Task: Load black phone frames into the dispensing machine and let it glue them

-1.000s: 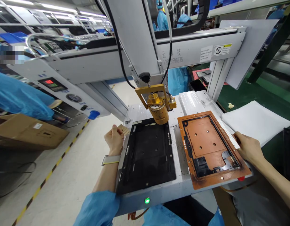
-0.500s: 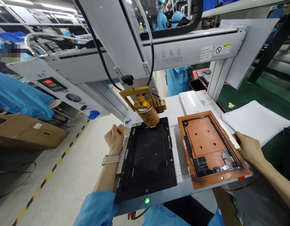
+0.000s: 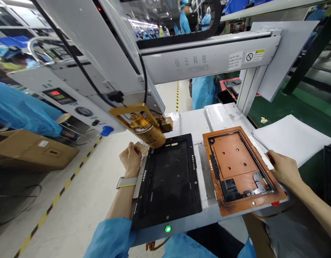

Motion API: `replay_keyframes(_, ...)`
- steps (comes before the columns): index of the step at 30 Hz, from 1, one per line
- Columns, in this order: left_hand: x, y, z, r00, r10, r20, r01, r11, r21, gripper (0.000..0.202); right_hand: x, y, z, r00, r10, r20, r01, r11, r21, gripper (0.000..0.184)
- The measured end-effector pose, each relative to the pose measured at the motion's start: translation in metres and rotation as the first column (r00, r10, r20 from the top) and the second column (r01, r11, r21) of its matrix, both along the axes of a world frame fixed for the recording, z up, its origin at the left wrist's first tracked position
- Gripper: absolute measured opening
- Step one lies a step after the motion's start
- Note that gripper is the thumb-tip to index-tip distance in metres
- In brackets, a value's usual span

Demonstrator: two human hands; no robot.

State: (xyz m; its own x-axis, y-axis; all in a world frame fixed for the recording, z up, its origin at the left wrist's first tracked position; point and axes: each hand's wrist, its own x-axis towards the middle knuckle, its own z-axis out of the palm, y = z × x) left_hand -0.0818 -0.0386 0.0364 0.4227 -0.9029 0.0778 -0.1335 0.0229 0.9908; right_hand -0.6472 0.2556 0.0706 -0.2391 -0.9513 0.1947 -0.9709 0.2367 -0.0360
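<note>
My left hand (image 3: 130, 157) is curled into a loose fist beside the left edge of a black fixture plate (image 3: 168, 179), with nothing visible in it. A ridged tan piece (image 3: 141, 148) lies just behind that fist. A gold machine head (image 3: 149, 132) with a thick cylinder hangs over the plate's far left corner. To the right sits an orange fixture plate (image 3: 232, 157) holding a black frame (image 3: 231, 190) with metal parts. My right hand (image 3: 285, 168) has its fingers curled at this plate's right edge, near white sheets; whatever they grip is hidden.
A grey gantry beam (image 3: 213, 55) spans the back of the white worktable (image 3: 189, 120). The control panel (image 3: 60, 96) stands at left. White sheets (image 3: 296, 138) lie at right, and a clear-wrapped stack (image 3: 217, 116) behind. A green-lit button (image 3: 168, 229) is in front. Other people in blue work beyond.
The gold machine head and its upright arm have shifted left, from the black plate's far middle to its far left corner. Both my hands and both plates stay put.
</note>
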Motion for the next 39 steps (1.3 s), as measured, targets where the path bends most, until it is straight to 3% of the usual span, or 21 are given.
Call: replay_keyframes(39,0.002,-0.006,-0.009,0.998,0.008,0.067,-0.007,1.0,-0.01,0.056,0.0,0.0,0.001,1.0,0.003,0.014,-0.003,1.0,-0.028,0.033)
